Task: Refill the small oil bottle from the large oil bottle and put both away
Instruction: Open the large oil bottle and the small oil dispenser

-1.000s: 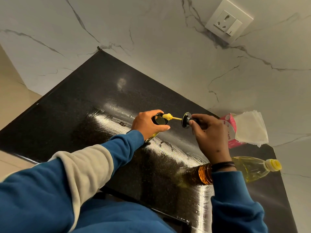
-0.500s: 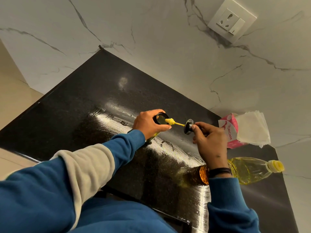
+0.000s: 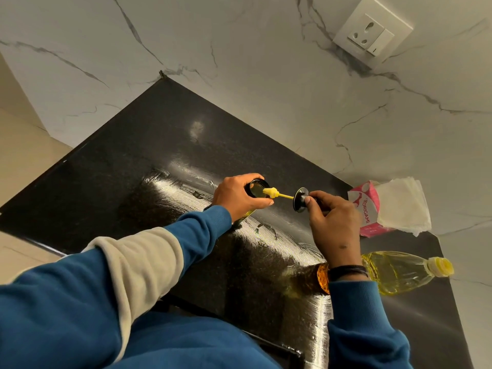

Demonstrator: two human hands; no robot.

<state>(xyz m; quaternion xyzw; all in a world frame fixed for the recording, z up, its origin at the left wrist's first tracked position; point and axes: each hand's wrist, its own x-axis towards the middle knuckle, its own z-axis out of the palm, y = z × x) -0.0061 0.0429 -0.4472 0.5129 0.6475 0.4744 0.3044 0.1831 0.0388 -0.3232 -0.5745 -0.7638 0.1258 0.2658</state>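
Observation:
My left hand (image 3: 238, 197) grips the small oil bottle (image 3: 256, 188) near its black open mouth, and most of the bottle is hidden under the fingers. My right hand (image 3: 331, 219) pinches the bottle's black lid (image 3: 300, 199), which carries a yellow brush (image 3: 272, 192) on a thin stem. The brush tip sits at the rim of the bottle's mouth. The large oil bottle (image 3: 399, 272), clear with yellow oil and a yellow cap, lies on its side on the black counter (image 3: 149, 161), partly behind my right wrist.
A pink tissue pack (image 3: 366, 206) with white tissues sticking out stands against the marble wall at the right. A white wall socket (image 3: 372, 33) is high on the right. The counter's front edge runs below my arms.
My right hand has moved the lid and brush slightly left, so the brush tip now sits at the bottle's mouth. My left hand keeps its grip on the small bottle.

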